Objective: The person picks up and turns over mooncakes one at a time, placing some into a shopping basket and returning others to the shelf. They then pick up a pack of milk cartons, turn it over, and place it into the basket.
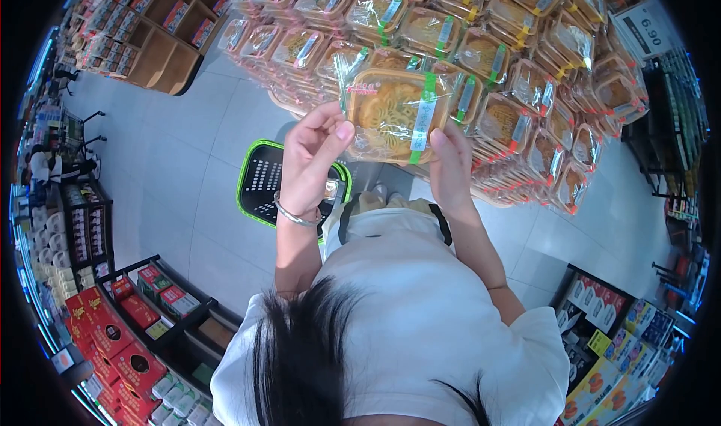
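A clear-wrapped mooncake pack with a green strip and a pale label is held up between both hands. My left hand pinches its left edge, thumb in front. On the right edge, my right hand grips it with the thumb in front and the other fingers mostly hidden behind. Just behind the pack rises a large stack of similar wrapped packs, marked with green, yellow and red strips. Below my left forearm is a black shopping basket with a bright green rim, partly hidden; a small packaged item shows inside.
A price sign reading 6.90 stands at the upper right. Wooden shelving is at the upper left. Red boxes fill a display at the lower left, and more boxed goods are at the lower right. Grey floor tiles lie between.
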### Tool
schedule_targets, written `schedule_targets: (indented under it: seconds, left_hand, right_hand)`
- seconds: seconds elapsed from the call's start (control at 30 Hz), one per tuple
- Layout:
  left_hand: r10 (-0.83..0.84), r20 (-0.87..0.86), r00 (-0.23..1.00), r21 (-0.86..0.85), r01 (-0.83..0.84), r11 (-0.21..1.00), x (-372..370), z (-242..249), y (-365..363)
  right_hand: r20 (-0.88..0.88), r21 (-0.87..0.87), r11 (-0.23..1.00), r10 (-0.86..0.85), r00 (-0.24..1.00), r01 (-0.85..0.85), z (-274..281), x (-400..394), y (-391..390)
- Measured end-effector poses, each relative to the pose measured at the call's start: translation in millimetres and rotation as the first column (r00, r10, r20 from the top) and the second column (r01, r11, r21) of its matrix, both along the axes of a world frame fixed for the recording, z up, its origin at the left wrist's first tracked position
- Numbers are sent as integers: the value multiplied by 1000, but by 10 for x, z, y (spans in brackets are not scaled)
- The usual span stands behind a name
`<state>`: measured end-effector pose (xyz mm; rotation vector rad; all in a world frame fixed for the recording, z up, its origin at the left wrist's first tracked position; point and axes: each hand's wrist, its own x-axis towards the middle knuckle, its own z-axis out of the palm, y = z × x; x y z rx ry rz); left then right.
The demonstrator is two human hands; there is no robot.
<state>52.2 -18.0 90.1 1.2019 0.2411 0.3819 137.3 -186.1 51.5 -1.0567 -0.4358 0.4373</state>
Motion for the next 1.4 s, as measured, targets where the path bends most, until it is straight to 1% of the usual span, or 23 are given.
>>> schedule_targets:
  seconds: [0.03, 0.17, 0.23, 0.57, 0.93, 1.03, 1.1, 1.2, 1.4]
  left_hand:
    - [2, -1, 1000, -1, -2, 1000, -6, -5, 1]
    - [2, -7, 1000, -12, -2, 1000, -12, -27, 6]
    - [1, -8, 1000, -17, -2, 1000, -10, -21, 0]
    - [-24, -4, 1000, -46, 24, 999, -20, -13, -11]
    - [-28, -20, 999, -53, 27, 998, -43, -81, -16]
    - [-27, -20, 999, -58, 25, 998, -48, -84, -26]
    - [-12, -41, 999, -9, 12, 1000, -52, -79, -37]
    - [-18, -54, 998, 11, 19, 1000, -52, -83, -39]
    - [0, -64, 998, -23, -2, 1000, -70, -104, -59]
  right_hand:
    - [14, -22, 999, -31, 999, 32, -14, 1, 4]
    - [-13, -5, 1000, -26, 1000, 26, 18, -20, 15]
    - [-65, 17, 999, 30, 997, -29, 21, -18, 0]
    - [-7, -2, 1000, 23, 1000, -23, 43, -24, 3]
    - [-84, -23, 998, 54, 995, -56, -30, -37, -21]
    - [-97, -20, 999, 33, 995, -35, -12, -46, -19]
    - [-93, -27, 999, 28, 995, -30, -25, -37, -30]
    - [-101, -33, 999, 16, 995, -19, -26, -42, -34]
    - [-103, -34, 999, 32, 994, -36, -28, -36, -48]
